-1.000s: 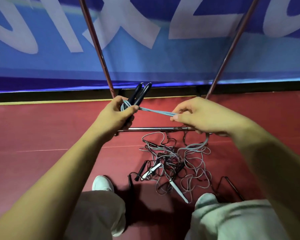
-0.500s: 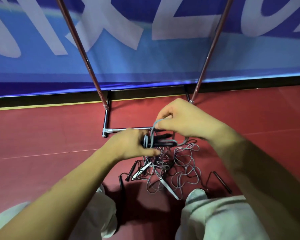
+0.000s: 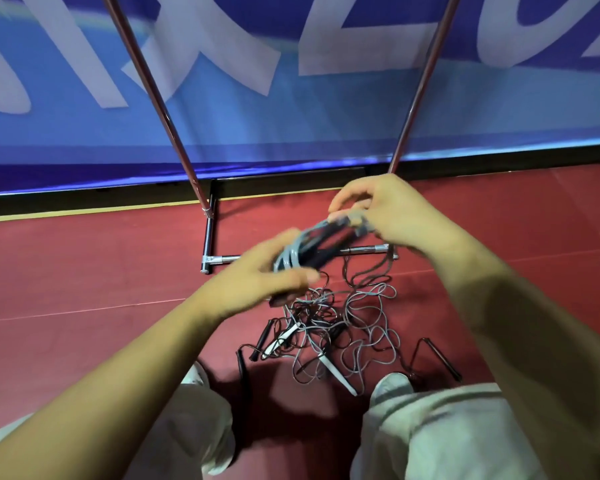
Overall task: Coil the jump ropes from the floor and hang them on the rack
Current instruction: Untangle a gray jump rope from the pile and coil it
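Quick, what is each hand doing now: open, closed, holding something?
Left hand: closed on one end of the coiled jump rope.
Right hand: closed, fingers pinching the bundle's other end.

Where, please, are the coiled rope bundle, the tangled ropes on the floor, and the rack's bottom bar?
coiled rope bundle (image 3: 303,252), head view, grey loops between the hands.
tangled ropes (image 3: 357,327), head view, middle of the pile.
rack's bottom bar (image 3: 364,250), head view, bare metal.

Tangled ropes (image 3: 340,327) block floor ahead; rack poles (image 3: 160,102) flank open gap.
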Demonstrator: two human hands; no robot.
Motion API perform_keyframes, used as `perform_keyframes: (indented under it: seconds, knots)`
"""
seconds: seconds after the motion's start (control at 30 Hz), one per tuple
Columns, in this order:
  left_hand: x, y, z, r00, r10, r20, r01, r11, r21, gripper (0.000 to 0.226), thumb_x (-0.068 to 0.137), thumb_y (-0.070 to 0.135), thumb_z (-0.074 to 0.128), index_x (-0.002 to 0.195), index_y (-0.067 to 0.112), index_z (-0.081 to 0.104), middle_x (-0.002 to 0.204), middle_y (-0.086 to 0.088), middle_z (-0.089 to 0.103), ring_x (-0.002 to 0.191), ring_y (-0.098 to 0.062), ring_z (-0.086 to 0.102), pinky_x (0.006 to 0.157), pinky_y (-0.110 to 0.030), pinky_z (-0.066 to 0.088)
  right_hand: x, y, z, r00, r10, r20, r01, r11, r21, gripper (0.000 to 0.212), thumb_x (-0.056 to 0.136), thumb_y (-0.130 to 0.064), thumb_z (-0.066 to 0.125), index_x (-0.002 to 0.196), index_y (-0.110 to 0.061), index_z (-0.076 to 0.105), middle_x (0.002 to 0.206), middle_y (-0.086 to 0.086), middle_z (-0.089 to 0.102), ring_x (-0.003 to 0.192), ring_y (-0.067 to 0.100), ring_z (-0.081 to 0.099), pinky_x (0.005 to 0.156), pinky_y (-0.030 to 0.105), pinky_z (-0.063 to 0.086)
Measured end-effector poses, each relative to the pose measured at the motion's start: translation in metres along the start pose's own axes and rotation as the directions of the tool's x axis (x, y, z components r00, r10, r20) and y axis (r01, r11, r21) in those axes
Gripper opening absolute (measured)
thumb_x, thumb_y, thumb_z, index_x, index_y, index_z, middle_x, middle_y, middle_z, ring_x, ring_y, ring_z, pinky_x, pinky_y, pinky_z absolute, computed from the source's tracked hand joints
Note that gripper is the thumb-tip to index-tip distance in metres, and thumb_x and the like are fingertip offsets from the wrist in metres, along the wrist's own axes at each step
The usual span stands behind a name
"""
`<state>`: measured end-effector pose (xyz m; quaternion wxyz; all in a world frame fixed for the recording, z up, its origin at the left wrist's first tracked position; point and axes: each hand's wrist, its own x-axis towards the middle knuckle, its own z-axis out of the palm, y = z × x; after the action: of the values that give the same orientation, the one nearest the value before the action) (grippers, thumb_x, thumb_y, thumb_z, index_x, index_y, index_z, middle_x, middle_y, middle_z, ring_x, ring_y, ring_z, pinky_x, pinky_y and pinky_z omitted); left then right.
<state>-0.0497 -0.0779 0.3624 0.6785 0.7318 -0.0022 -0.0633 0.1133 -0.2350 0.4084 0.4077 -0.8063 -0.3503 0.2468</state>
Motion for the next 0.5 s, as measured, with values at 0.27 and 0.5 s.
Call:
perform_keyframes:
  seconds: [0.27, 0.5]
  knots:
    - [0.002, 0.011, -0.024, 0.952, -0.049, -0.301, -0.095, 0.890, -0.447, 0.034, 0.090, 0.022, 0.052, 0.123, 0.012, 0.054, 0.066, -0.012, 0.042, 0.046, -0.017, 0.037, 0.042, -0.021, 0.027, -0.005, -0.004, 0.009, 0.971, 0.071, 0.229, -0.062, 0.997, -0.044, 0.023, 0.099, -0.019, 0.055, 0.083, -0.016, 0.072, 0.061, -0.002, 0.061, 0.054, 0.012, 0.051, 0.052, 0.023, 0.041]
    - [0.000, 0.016, -0.037, 0.914, -0.098, -0.394, -0.070, 0.918, -0.391, 0.022, 0.088, 0.027, 0.052, 0.102, 0.012, 0.046, 0.059, -0.010, 0.047, 0.041, -0.015, 0.037, 0.042, -0.018, 0.027, -0.006, -0.014, 0.017, 0.956, 0.091, 0.279, -0.116, 0.990, 0.076, 0.029, 0.101, -0.022, 0.050, 0.082, -0.010, 0.068, 0.063, 0.002, 0.051, 0.055, 0.015, 0.049, 0.058, 0.029, 0.040]
